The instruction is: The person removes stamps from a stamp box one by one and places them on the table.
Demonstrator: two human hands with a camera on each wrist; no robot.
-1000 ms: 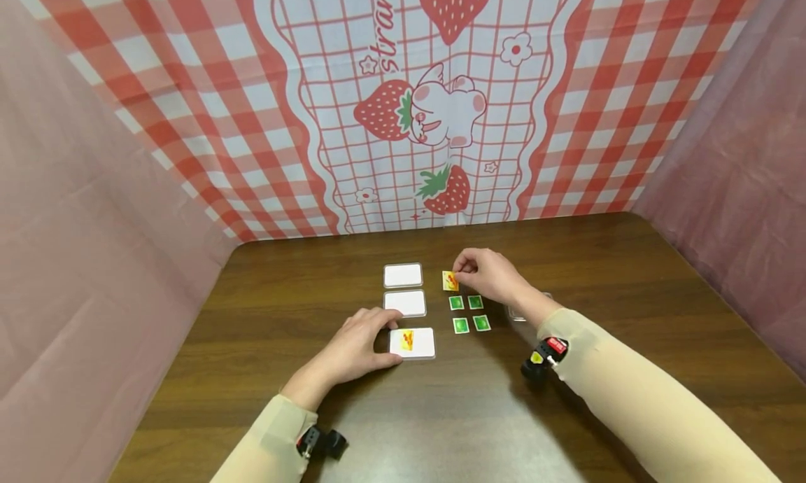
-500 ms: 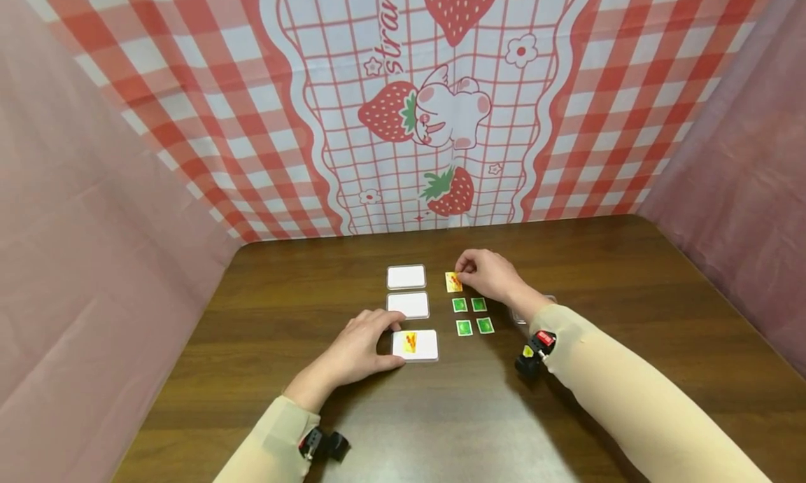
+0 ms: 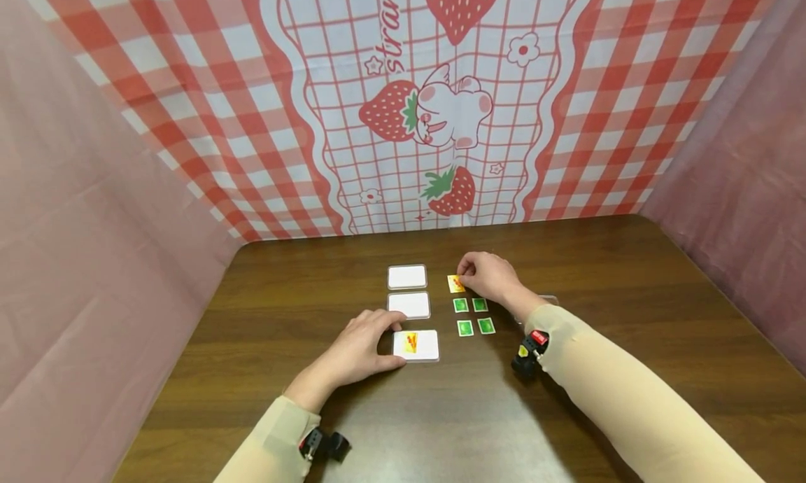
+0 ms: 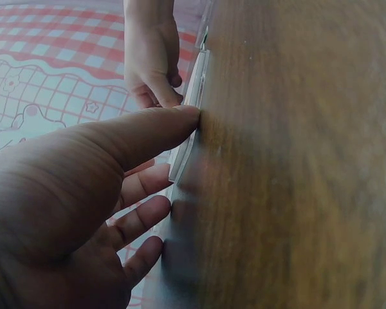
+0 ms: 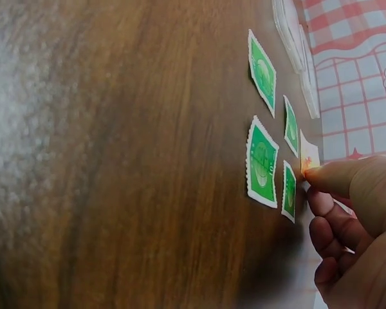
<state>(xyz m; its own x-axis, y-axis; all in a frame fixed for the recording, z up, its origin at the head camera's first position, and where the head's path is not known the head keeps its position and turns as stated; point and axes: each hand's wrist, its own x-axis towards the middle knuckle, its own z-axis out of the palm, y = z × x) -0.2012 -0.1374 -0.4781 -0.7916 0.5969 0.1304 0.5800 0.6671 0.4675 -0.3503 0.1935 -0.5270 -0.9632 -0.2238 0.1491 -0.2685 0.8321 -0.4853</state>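
Note:
My left hand (image 3: 355,350) holds the nearest white card (image 3: 427,347) by its edges, thumb on the near side and fingers on the far side. A yellow-orange stamp (image 3: 411,342) lies on that card's left half. At the back right, my right hand (image 3: 494,276) pinches another yellow-orange stamp (image 3: 454,283) at its right edge, close over the table. In the right wrist view, thumb and fingertip meet on this stamp (image 5: 309,152), and the other fingers are curled. Several green stamps (image 3: 464,328) with perforated edges lie just in front of the right hand.
Two more white cards, a middle one (image 3: 408,305) and a far one (image 3: 406,277), lie in a column behind the held card. A clear case (image 3: 550,299) is mostly hidden behind the right forearm. A checked strawberry cloth (image 3: 283,154) hangs along the table's back edge.
My right hand shifts slightly toward me with the pinched stamp. The left hand keeps its hold on the near card, and the view has moved a little.

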